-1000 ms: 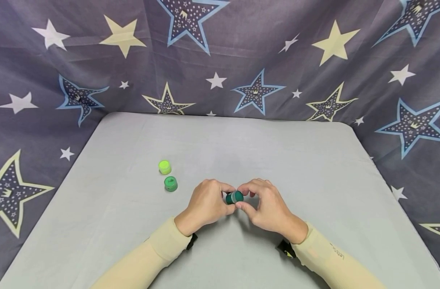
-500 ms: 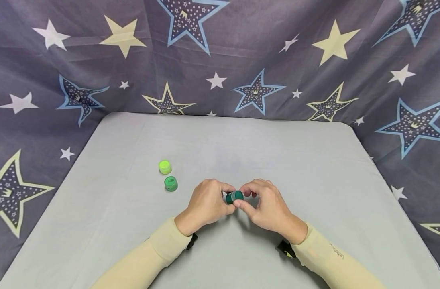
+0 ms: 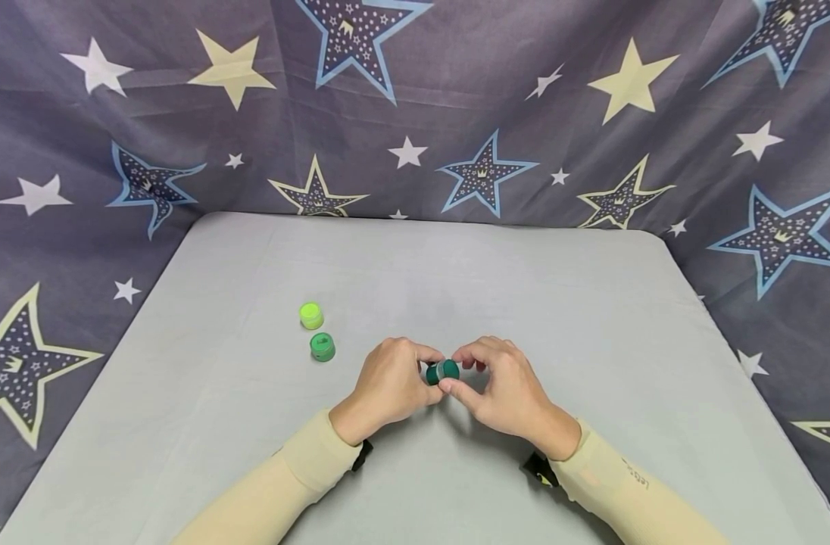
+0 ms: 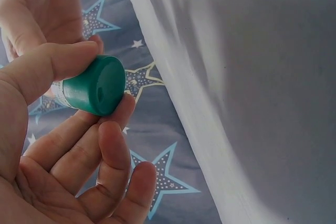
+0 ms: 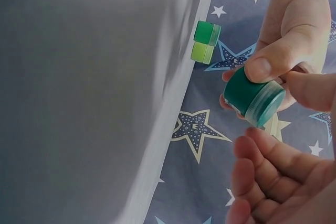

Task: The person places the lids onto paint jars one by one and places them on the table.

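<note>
A small dark green paint pot [image 3: 442, 372] with a clear lid [image 5: 265, 106] is tilted on its side above the table, between the two hands. My left hand [image 3: 391, 382] pinches its body between thumb and fingers; the left wrist view shows the pot's green base [image 4: 111, 85] facing that camera. Around the lid end, the right hand [image 3: 507, 390] has its thumb and index finger at the rim, the other fingers loosely bent. A mid-green pot [image 3: 322, 347] and a lime-green pot [image 3: 311, 316] stand upright on the table, left of the hands.
The table [image 3: 558, 295] has a pale grey cover. Behind it and along both sides hangs a dark curtain [image 3: 415, 98] printed with stars. Cream sleeves and dark wrist bands [image 3: 541, 469] lie low over the front of the table.
The right thumb and index finger have shifted slightly around the lid's rim. My left hand keeps the pot in the same place, and the two other pots have not moved.
</note>
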Demonstrator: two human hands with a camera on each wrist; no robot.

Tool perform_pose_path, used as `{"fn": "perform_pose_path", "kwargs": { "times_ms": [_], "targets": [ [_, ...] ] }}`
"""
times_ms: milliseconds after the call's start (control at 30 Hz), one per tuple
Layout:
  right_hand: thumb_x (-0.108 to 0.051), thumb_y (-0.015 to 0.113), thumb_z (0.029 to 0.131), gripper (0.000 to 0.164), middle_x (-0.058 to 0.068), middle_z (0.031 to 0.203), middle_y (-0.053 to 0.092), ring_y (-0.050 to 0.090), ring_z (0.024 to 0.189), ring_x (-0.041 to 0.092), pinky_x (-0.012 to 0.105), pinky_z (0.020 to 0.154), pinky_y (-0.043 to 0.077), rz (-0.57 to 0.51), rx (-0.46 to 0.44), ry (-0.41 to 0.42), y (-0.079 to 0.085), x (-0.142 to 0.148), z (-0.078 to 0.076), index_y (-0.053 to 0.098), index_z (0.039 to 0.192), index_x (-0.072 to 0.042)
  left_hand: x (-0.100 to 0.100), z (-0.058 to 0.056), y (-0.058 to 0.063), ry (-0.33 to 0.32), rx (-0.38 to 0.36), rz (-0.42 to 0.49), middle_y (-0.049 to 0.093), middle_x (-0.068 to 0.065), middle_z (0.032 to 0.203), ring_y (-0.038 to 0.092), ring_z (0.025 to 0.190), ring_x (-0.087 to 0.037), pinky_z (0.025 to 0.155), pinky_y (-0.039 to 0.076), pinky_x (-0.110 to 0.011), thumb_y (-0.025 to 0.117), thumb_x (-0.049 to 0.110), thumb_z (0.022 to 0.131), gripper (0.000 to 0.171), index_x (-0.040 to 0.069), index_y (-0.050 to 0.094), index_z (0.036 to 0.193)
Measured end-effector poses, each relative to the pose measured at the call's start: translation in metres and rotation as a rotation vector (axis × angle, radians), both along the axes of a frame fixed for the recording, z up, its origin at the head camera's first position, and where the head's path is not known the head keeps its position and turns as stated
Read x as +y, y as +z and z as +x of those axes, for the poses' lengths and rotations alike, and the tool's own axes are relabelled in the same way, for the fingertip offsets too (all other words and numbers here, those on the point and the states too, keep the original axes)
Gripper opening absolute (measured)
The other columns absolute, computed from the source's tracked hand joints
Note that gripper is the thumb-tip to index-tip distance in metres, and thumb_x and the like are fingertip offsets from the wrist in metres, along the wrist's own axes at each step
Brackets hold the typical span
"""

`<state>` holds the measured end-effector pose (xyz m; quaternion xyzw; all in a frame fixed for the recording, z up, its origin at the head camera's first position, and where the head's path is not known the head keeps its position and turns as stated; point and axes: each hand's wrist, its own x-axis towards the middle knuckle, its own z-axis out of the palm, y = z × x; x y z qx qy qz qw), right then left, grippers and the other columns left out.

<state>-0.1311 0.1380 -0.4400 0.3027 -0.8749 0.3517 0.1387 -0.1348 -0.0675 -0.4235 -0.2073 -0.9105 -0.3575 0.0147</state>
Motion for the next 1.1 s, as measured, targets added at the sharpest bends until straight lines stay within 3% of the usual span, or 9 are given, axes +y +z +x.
{"fn": "perform_pose_path", "kwargs": {
  "times_ms": [200,433,667,1100],
  "targets": [
    [-0.02,0.088,0.08,0.037,-0.002,0.098,0.07,0.06,0.081,0.02,0.034,0.074,0.044,-0.007,0.019,0.059,0.0027,0.0023,-0.0003,0.073,0.112,-0.008,-0.0005,0.0004,-0.0004,-0.007,0.006,0.004,0.069,0.009,0.068,0.052,0.058,-0.004,0.051,0.043,-0.024,0.093,0.018,0.072,0.03,0.014,0.083,0.099],
    [-0.012,0.086,0.08,0.036,-0.008,0.107,0.072,0.064,0.092,0.019,0.04,0.076,0.047,-0.025,-0.012,0.13,0.0033,0.0021,-0.0015,0.072,0.113,-0.011,-0.0007,0.0006,-0.0003,-0.013,0.007,0.007,0.07,0.01,0.069,0.051,0.055,-0.004,0.05,0.042,-0.024,0.093,0.018,0.072,0.03,0.014,0.083,0.1],
    [-0.008,0.087,0.079,0.035,-0.008,0.104,0.072,0.063,0.088,0.02,0.033,0.078,0.044,-0.027,-0.001,0.12,0.0017,0.0018,-0.0012,0.073,0.111,-0.01,-0.0005,0.0007,-0.0011,-0.022,0.015,0.011,0.066,0.012,0.063,0.048,0.05,-0.004,0.047,0.039,-0.024,0.093,0.018,0.073,0.027,0.016,0.083,0.098],
    [-0.011,0.089,0.08,0.03,-0.006,0.098,0.072,0.061,0.082,0.02,0.031,0.074,0.042,-0.031,0.01,0.1,0.0009,0.0005,-0.0008,0.074,0.105,-0.01,-0.0002,0.0,0.0003,-0.012,0.003,-0.004,0.07,0.013,0.07,0.05,0.054,-0.004,0.05,0.041,-0.024,0.093,0.019,0.073,0.026,0.019,0.084,0.097]
  ]
}}
